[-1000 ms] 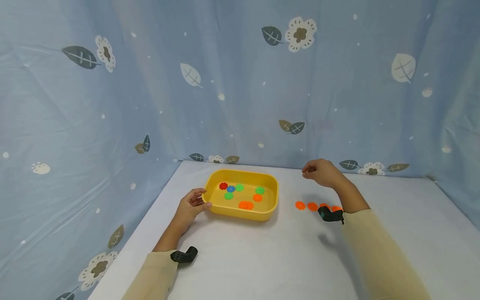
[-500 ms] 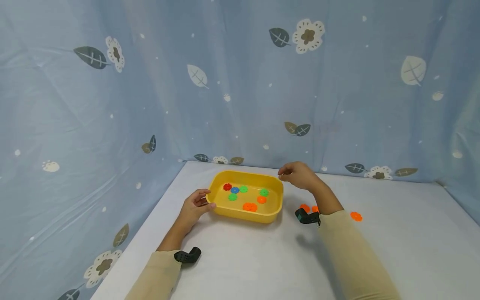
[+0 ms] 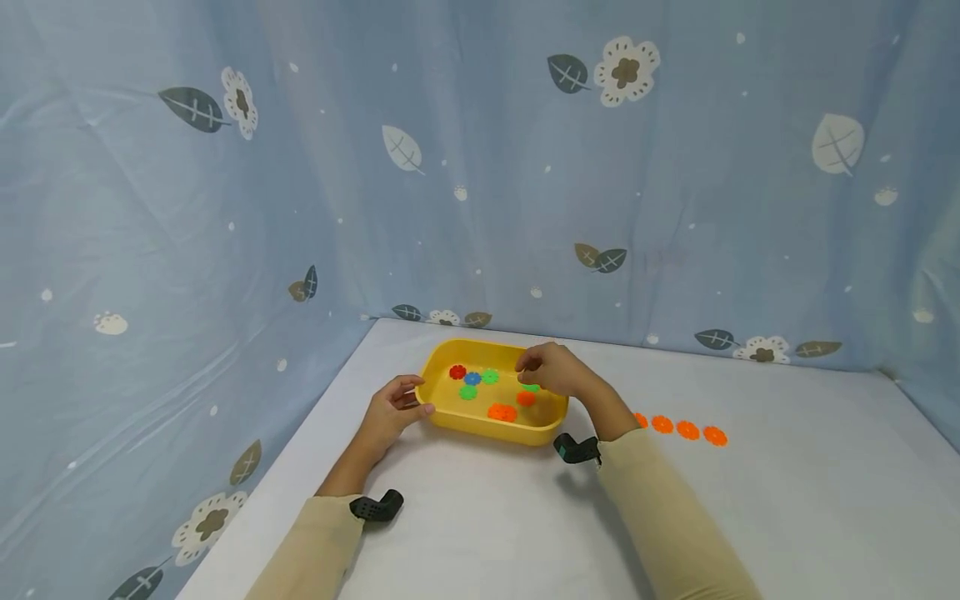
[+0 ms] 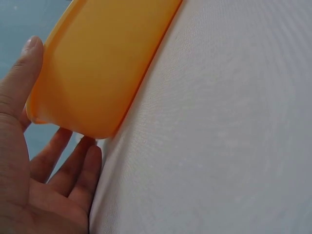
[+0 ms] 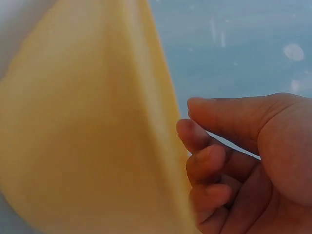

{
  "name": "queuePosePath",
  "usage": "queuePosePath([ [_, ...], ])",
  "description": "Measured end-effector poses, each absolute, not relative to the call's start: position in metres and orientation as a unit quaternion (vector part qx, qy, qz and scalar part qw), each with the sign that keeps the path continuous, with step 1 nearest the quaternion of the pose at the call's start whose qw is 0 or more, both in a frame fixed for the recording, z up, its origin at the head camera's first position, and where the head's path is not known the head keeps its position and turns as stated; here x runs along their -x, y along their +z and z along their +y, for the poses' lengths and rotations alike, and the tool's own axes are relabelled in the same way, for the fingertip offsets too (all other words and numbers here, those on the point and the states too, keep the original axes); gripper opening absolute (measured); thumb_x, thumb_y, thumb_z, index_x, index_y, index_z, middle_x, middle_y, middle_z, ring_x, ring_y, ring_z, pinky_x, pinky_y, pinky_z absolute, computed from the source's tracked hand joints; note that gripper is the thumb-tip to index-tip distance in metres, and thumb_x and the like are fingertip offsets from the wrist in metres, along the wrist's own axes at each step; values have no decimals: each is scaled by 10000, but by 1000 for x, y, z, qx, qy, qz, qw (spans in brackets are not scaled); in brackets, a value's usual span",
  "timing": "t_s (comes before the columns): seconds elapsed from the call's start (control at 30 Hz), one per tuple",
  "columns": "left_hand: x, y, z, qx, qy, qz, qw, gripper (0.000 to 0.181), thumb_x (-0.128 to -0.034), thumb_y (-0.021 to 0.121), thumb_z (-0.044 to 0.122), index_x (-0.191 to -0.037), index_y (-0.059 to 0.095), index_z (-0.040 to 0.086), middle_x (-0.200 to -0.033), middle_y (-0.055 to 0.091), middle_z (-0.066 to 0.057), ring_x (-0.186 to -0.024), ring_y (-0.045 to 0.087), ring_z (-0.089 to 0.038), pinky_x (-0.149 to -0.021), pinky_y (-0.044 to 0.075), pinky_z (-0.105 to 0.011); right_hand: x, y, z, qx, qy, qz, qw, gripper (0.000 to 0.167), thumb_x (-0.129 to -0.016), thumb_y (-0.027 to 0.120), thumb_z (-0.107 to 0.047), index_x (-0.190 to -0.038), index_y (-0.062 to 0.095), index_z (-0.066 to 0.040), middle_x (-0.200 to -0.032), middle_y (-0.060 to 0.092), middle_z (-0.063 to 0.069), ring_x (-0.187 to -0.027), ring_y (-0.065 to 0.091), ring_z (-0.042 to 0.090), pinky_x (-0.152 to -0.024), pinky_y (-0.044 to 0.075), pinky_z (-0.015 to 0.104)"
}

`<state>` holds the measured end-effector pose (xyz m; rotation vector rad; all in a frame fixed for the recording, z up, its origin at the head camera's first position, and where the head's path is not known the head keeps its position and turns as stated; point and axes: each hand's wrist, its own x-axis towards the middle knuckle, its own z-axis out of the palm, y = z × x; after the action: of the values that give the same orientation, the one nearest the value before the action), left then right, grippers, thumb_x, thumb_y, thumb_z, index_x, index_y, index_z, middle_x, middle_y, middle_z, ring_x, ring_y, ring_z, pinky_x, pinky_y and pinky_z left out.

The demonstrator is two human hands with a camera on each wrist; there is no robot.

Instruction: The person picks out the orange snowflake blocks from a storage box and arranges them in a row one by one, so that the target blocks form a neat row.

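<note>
A yellow plastic basin [image 3: 480, 427] stands on the white table in the head view. Inside lie several small snowflake discs: a red disc [image 3: 457, 372], a blue disc [image 3: 472, 378], green discs [image 3: 490, 377] and orange discs [image 3: 502, 412]. My left hand [image 3: 390, 414] grips the basin's left end, thumb on its near side and fingers round the end. Over the basin's right part is my right hand [image 3: 555, 369], fingers loosely curled. The right wrist view shows nothing between its thumb and fingertips [image 5: 191, 134]; this hand partly hides a green disc.
On the table right of the basin, several orange discs [image 3: 687, 430] lie in a row, the leftmost partly behind the right forearm. A blue patterned curtain [image 3: 480, 167] hangs behind and at the left of the table. Each wrist wears a black camera [image 3: 577, 448].
My right hand has moved left from above the row of orange discs, past the basin's right rim, to over its inside. The left hand stays on the basin; the head view has shifted slightly.
</note>
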<state>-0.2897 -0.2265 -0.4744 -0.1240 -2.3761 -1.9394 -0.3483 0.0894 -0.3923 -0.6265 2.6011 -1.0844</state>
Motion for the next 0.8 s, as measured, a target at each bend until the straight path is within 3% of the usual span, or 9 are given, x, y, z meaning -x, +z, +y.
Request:
queuePosePath([
  [0.5,290,-475,-225,39,-622,-781,40,555,-777,837,168,-1264,587,73,-1350,530,-129,-1150,566,-305,-938,508,-360,346,-407,61,243,-315,911,111,150,-861,743,-98,-994,719,-34,-849,645,-24,-803,573,159,-741,517,290],
  [0.8,290,-476,-226,51,-633,-771,39,585,-773,838,151,-1277,572,22,-1316,557,-162,-1107,589,-296,-890,524,-271,345,-418,50,244,-249,927,140,75,-859,740,-141,-933,725,-144,-872,633,-29,-822,553,171,-771,503,303],
])
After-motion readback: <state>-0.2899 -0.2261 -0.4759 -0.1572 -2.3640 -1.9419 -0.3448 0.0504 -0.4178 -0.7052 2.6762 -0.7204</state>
